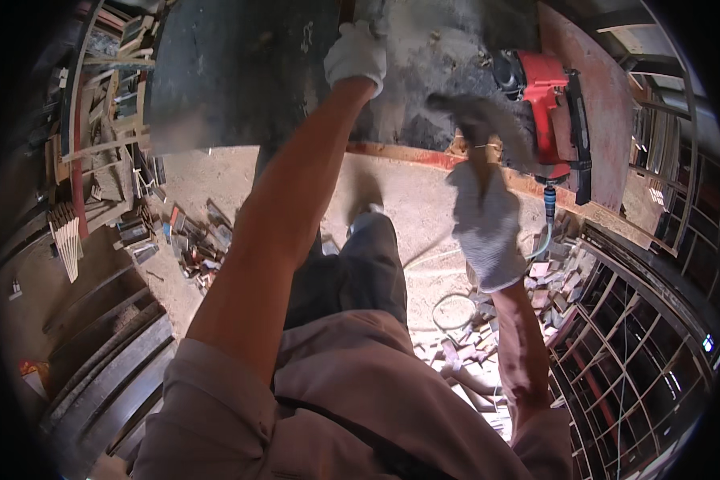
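Hammer (476, 120) blurs in my gloved right hand (486, 224), gripped tight; my left hand (357, 54) presses the dusty workbench (424, 96) beside a red power tool (548, 112), fingers hidden.

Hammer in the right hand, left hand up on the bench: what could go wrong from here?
1. The hammer is blurred, so it looks mid-swing; the left hand rests on the bench not far off and could be struck.
2. The red power tool sits right beside the hammer's path and might get hit.
3. Wood offcuts and a hose lie on the floor by the feet, a likely trip hazard.
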Action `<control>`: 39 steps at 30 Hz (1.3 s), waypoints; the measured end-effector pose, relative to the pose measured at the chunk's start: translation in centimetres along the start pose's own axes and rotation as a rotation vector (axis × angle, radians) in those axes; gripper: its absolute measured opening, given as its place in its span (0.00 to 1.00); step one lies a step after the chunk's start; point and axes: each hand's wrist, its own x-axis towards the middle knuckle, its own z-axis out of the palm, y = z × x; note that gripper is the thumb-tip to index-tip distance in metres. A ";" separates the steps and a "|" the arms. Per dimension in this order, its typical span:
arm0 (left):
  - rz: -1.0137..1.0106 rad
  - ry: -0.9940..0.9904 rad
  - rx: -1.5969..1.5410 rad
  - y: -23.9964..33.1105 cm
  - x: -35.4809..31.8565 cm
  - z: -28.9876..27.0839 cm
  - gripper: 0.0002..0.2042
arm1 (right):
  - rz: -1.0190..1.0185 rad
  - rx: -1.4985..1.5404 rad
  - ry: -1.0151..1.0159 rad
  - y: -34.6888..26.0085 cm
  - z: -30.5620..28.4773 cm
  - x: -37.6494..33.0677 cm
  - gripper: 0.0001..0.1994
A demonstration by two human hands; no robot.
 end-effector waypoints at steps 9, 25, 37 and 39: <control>0.118 0.136 -0.039 -0.1 0.0 -0.2 0.20 | 0.042 -0.132 0.046 1.7 0.2 0.5 0.09; 0.159 0.100 0.041 0.6 0.4 0.4 0.17 | -0.105 -0.372 -0.064 6.7 6.1 -2.1 0.08; -0.009 0.018 -0.076 0.8 0.0 -0.5 0.18 | -0.098 -0.392 -0.123 0.9 0.7 2.6 0.17; 0.022 0.012 -0.070 0.6 0.3 -0.2 0.18 | -0.151 -0.276 0.016 0.1 0.9 0.8 0.15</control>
